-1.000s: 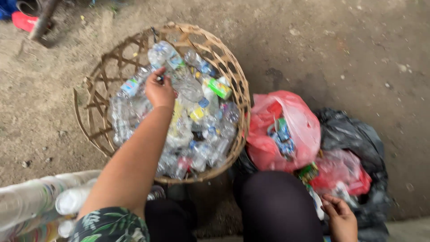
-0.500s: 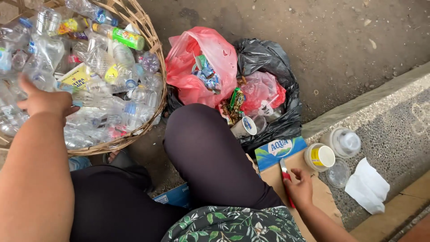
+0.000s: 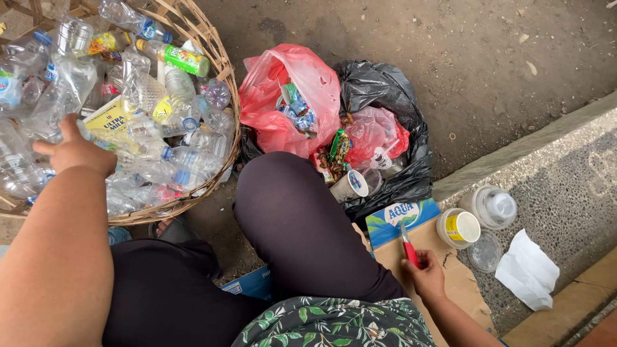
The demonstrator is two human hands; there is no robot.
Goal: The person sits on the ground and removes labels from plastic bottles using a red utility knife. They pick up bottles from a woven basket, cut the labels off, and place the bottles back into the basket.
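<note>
- We record one woven basket on the ground at left, filled with clear crushed plastic bottles, too many and too tangled to count
- Our left hand lies over the bottles inside the basket, fingers loosely spread, thumb up, grasping nothing that we can see
- Our right hand is clenched around one red-handled cutter, blade end pointing up, over a flattened cardboard sheet by our right knee
- The cutter is slim, red at the grip, pale at the tip; the grip's lower part is hidden in the fist
- We count two bags between basket and kerb: one red bag, one black bag, both open with wrappers inside
- On the kerb: one yellow-labelled cup, two clear lids, one white tissue
</note>
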